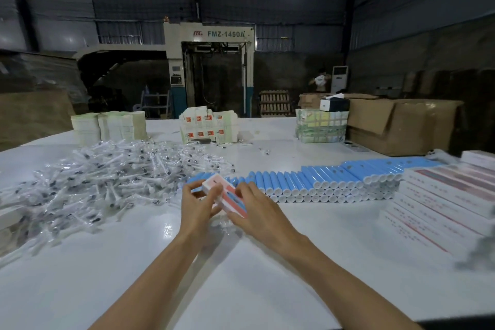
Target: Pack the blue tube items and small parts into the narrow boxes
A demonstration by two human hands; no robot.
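Both hands hold one narrow box [224,194] above desk [241,289]: left hand [197,205] fingers pinch its end, right hand [257,211] fingers curl round its side. Blue tubes [321,177] rowed just behind; bagged small parts [107,177] heaped at left.

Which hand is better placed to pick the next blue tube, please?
Probably the right hand: it lies nearest the blue tubes, while the left hand sits toward the small parts. Both now hold the narrow box.
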